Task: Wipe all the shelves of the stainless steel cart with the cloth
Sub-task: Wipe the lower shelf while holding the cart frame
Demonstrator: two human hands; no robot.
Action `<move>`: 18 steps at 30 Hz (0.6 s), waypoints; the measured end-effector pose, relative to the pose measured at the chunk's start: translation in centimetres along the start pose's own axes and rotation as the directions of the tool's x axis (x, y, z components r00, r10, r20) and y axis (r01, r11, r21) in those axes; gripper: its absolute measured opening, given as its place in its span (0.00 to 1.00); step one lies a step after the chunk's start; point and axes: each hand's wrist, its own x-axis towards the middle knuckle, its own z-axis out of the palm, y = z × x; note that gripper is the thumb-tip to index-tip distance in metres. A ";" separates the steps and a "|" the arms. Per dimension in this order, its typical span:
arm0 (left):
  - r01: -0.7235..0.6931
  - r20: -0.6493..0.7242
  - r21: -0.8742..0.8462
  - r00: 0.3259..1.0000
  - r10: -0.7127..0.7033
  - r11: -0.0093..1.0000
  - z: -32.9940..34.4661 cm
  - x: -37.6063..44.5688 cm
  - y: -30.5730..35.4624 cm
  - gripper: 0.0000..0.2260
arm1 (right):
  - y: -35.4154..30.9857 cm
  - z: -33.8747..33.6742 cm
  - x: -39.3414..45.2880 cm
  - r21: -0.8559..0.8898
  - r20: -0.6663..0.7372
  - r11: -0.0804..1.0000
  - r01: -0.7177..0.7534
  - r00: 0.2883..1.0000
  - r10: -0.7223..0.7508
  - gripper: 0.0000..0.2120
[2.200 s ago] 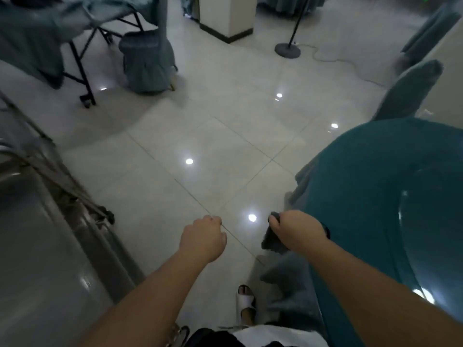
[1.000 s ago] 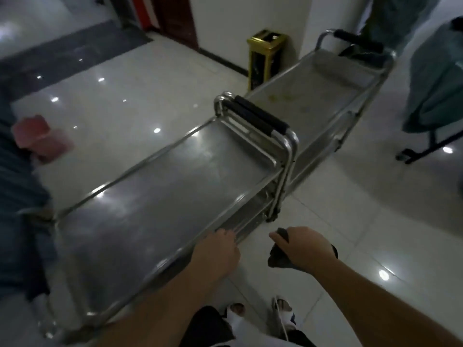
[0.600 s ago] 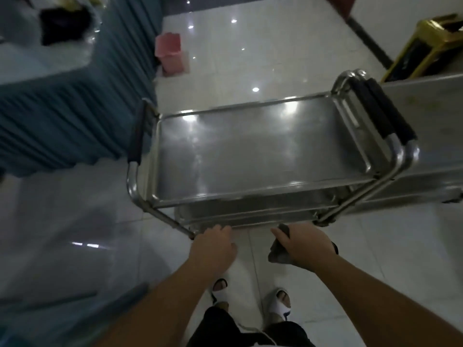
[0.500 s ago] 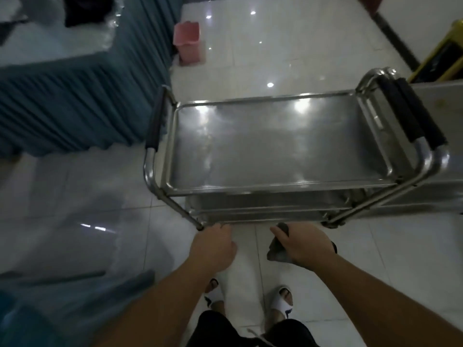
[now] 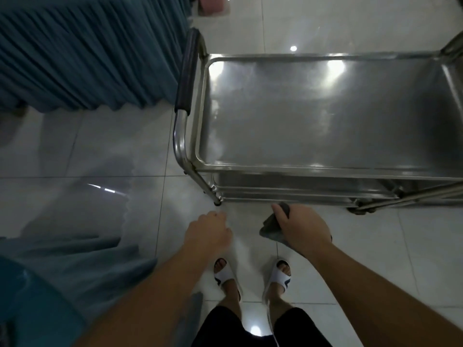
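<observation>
Head view shows a dark grey crumpled cloth (image 5: 273, 225) clamped in the right hand (image 5: 304, 227), with fingers curled over it and the thumb laid along its upper edge; part of the fabric is bunched out at nine o'clock of the fist, presumably gathered so that a pad can be pressed flat on metal. The left hand (image 5: 209, 232) is held beside it as a loose fist with nothing in it, probably kept free for steadying the frame.

Both hands are held in the air above the pale glossy tiled floor (image 5: 100, 156), just short of the three-tier stainless steel cart (image 5: 325, 169), which is placed at twelve to one o'clock of the right hand. Its flat top shelf (image 5: 325, 116) is seen bare and streaked with light reflections; the lower shelves (image 5: 288, 191) are glimpsed only as edges beneath it. A black-sleeved push handle (image 5: 186, 73) is found at the cart's nine o'clock end. A table skirted in pleated teal fabric (image 5: 87, 46) is set at ten o'clock.

No shelf is touched yet, so wiping is judged not begun; the top shelf is likely to be reached first.
</observation>
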 end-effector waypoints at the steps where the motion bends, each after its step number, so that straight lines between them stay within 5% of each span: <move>1: 0.010 -0.006 -0.017 1.000 -0.010 1.000 0.3 0.8 -0.2 0.20 | 0.1 0.6 0.7 -0.004 0.020 1.000 0.031 0.999 -0.031 0.19; 4: 0.045 -0.041 -0.084 0.998 -0.049 0.995 2.0 4.0 -1.2 0.21 | 0.6 2.9 3.9 -0.073 0.093 0.986 0.150 0.985 -0.143 0.19; 10: 0.126 -0.123 -0.261 0.979 -0.162 0.957 7.6 12.3 -4.5 0.20 | 1.8 10.1 11.0 0.104 0.047 0.992 0.074 0.996 -0.080 0.21; 15: 0.182 -0.207 -0.560 0.914 -0.350 0.808 11.7 19.1 -8.3 0.28 | 1.9 15.9 17.6 0.255 -0.018 0.962 0.097 0.995 -0.096 0.21; 18: 0.079 -0.327 -0.685 0.855 -0.403 0.724 12.6 22.2 -10.4 0.29 | 2.0 18.2 21.1 0.401 -0.143 0.897 0.186 0.980 -0.139 0.22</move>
